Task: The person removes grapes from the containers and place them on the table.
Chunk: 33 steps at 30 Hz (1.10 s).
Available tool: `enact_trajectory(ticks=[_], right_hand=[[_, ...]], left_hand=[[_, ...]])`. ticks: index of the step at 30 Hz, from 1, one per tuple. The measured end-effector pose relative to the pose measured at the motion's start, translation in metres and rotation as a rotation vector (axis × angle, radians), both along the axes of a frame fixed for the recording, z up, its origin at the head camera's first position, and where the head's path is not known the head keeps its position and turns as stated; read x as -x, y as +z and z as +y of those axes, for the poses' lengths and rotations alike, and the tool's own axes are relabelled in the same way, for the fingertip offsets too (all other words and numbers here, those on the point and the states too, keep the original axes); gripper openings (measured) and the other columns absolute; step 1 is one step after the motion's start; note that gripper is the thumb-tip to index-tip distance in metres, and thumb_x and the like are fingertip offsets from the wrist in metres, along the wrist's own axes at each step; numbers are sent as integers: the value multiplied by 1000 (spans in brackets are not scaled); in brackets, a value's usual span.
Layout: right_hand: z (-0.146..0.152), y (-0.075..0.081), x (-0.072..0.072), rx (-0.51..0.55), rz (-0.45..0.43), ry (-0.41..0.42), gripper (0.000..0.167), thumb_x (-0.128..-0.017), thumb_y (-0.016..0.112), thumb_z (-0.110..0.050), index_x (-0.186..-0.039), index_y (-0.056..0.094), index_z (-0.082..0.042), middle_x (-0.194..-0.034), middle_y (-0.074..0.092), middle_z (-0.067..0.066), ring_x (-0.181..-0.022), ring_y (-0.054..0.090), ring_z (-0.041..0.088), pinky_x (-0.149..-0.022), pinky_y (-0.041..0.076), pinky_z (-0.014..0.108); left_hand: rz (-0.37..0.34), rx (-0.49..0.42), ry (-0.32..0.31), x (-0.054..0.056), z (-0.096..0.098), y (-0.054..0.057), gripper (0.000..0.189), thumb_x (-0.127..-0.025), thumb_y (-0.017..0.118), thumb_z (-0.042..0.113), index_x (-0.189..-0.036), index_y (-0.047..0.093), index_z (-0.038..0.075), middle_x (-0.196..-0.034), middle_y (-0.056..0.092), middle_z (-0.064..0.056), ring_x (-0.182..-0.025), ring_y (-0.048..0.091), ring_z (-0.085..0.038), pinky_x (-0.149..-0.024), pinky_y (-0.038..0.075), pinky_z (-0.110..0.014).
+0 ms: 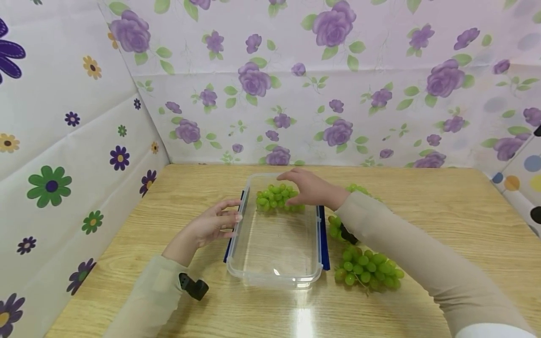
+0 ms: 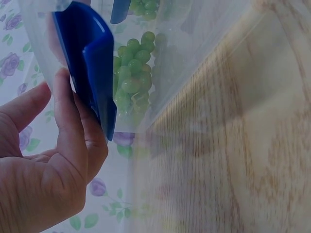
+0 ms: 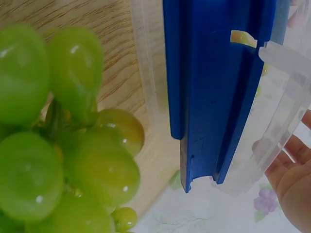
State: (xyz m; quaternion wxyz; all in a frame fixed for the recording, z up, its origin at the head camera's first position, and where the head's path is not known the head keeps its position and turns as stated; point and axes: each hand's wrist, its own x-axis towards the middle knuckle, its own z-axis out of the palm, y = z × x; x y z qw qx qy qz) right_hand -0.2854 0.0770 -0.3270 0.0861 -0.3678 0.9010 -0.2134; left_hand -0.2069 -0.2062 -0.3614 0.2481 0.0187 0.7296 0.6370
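Note:
A clear plastic container with blue side latches stands on the table, one bunch of green grapes inside at its far end. Over that end reaches my right hand, fingers spread and loosely bent, the thumb beside the grapes; whether it touches them I cannot tell. My left hand is at the container's left side with fingers loosely bent. In the left wrist view its fingertips are against or just beside a blue latch. The right wrist view shows the other blue latch hanging down outside the wall.
To the container's right lie more green grape bunches: a near one, another partly behind my right sleeve, and one farther back. The wooden table meets a flower-patterned cloth at the back and left.

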Motion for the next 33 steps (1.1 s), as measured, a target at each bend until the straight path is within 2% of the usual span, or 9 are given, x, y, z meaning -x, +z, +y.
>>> enact_trajectory(ticks=[8, 12, 19, 27, 33], right_hand=[[-3, -4, 6, -11, -44, -19, 66, -84, 74, -20, -141, 43, -9, -144, 40, 16, -133, 39, 33, -106, 38, 48], [-3, -5, 8, -12, -59, -30, 65, -84, 73, -18, -141, 43, -7, -144, 41, 17, -131, 40, 33, -105, 38, 48], [-10, -8, 7, -39, -17, -26, 65, -84, 74, -17, -139, 44, -3, -141, 46, 16, -131, 40, 32, -107, 37, 45], [-19, -19, 9, -88, -1, -71, 68, -81, 76, -20, -140, 44, -4, -141, 46, 15, -130, 41, 32, -107, 38, 42], [-25, -19, 7, -101, 5, -97, 69, -80, 77, -21, -139, 44, -3, -137, 47, 18, -125, 45, 32, -104, 41, 42]], left_hand=[[-1, -8, 4, -1, -1, -1, 62, -96, 56, 16, -149, 25, 11, -113, 45, -7, -90, 50, -12, -75, 52, -24], [-3, -11, 7, -1, -1, -1, 61, -96, 56, 15, -149, 25, 11, -116, 44, -8, -90, 51, -12, -74, 52, -23], [-7, -4, 9, 0, 0, -1, 63, -95, 57, 16, -149, 25, 11, -113, 45, -8, -93, 50, -14, -76, 53, -24], [-24, 12, 20, 1, 1, 0, 63, -95, 59, 17, -149, 27, 13, -122, 45, -11, -97, 50, -16, -77, 53, -24], [-30, 12, 27, 2, 2, 1, 63, -95, 59, 17, -149, 27, 13, -122, 45, -10, -97, 51, -16, -76, 54, -23]])
